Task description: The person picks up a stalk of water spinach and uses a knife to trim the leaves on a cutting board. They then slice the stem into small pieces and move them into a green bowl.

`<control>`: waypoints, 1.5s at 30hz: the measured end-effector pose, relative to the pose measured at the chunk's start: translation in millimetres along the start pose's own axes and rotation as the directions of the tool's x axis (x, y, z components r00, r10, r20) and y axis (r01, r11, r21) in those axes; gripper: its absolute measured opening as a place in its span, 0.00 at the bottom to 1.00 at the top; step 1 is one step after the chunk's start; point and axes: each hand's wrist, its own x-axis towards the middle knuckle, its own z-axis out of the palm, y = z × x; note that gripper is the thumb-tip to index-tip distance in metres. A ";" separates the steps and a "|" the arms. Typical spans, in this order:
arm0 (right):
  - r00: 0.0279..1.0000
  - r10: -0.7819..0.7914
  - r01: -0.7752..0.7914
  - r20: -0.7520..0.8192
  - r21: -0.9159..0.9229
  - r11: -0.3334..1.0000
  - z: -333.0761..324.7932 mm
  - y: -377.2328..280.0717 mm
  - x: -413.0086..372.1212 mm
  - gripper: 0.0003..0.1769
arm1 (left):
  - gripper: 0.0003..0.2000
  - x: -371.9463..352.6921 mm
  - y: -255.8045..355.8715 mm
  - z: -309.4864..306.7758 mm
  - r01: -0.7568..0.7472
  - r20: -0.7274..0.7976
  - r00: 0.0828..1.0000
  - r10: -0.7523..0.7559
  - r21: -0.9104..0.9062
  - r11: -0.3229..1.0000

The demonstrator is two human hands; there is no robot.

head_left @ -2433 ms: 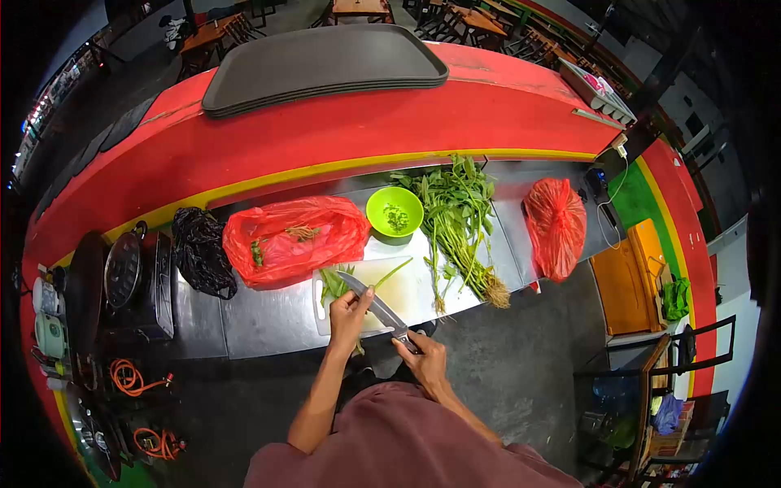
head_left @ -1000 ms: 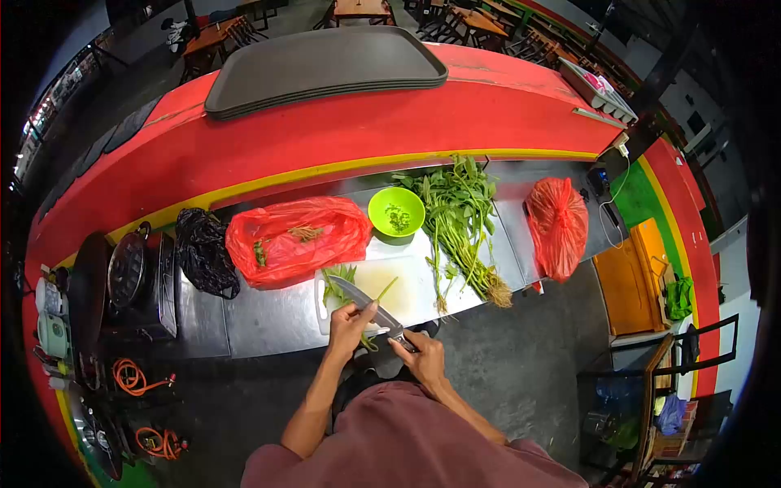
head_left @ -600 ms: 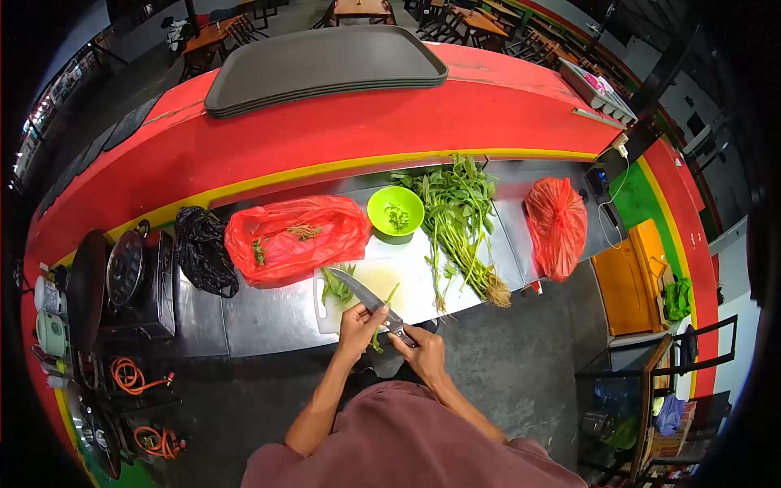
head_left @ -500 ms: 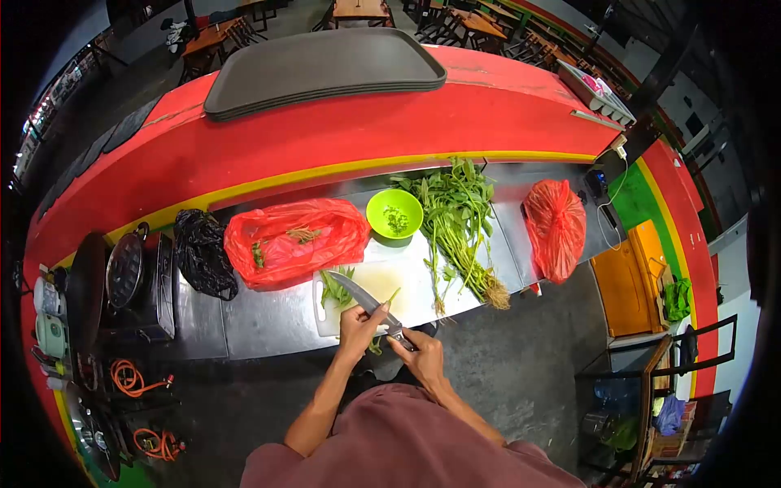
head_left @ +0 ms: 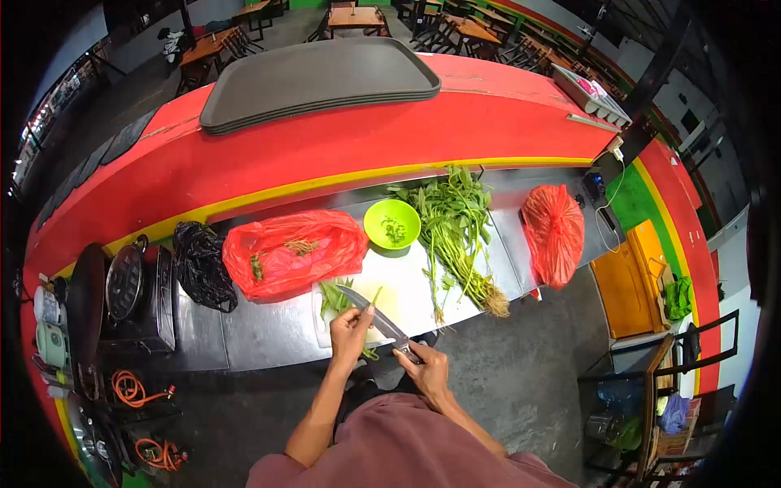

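Observation:
My right hand is wrapped round the handle of a kitchen knife, whose blade points up and to the left. Pinched in my left hand is a green vegetable stem, close to the blade. Both hands are at the front edge of a white cutting board. Cut leaves lie on the board's left side, and more greenery shows below my left hand. Behind the board stands a lime-green bowl with chopped green pieces inside. A bunch of leafy greens with roots lies to the right.
An open red plastic bag holding some trimmings sits left of the bowl, beside a black bag. A tied red bag is at the right. Stacked trays rest on the red ledge. A pan stands far left.
My right hand and the knife have moved a little down and to the right, away from my left hand. My left hand still holds the stem. The view has tilted slightly.

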 end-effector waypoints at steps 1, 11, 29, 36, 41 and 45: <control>1.000 -0.003 0.003 -0.003 0.001 1.000 -0.2 -0.5 1.5 0.16 | 0.11 -1.5 -4.0 1.4 -0.004 0.001 1.000 0.004 0.000 1.000; 1.000 -0.028 0.028 -0.009 0.049 0.998 1.0 0.9 15.6 0.20 | 0.09 -25.5 -22.3 12.8 0.056 0.132 0.990 -0.039 -0.130 0.990; 0.996 0.063 -0.066 0.055 0.042 0.997 -4.1 -6.8 10.3 0.19 | 0.14 -20.5 -10.3 13.1 0.021 0.093 0.995 -0.023 0.024 1.000; 0.980 0.174 -0.160 -0.095 0.138 0.977 -11.8 -1.6 28.9 0.18 | 0.11 -32.7 -10.9 -2.2 0.055 0.165 0.984 -0.070 0.098 0.994; 0.941 0.273 -0.222 -0.199 0.243 0.944 -16.5 25.3 35.2 0.16 | 0.04 -13.0 78.6 -52.0 -0.202 -0.152 0.969 0.192 -0.050 0.978; 0.939 0.283 -0.231 -0.197 0.249 0.940 -20.7 38.3 28.2 0.17 | 0.08 -15.6 182.4 -109.1 -0.509 -0.387 0.771 0.507 0.106 0.854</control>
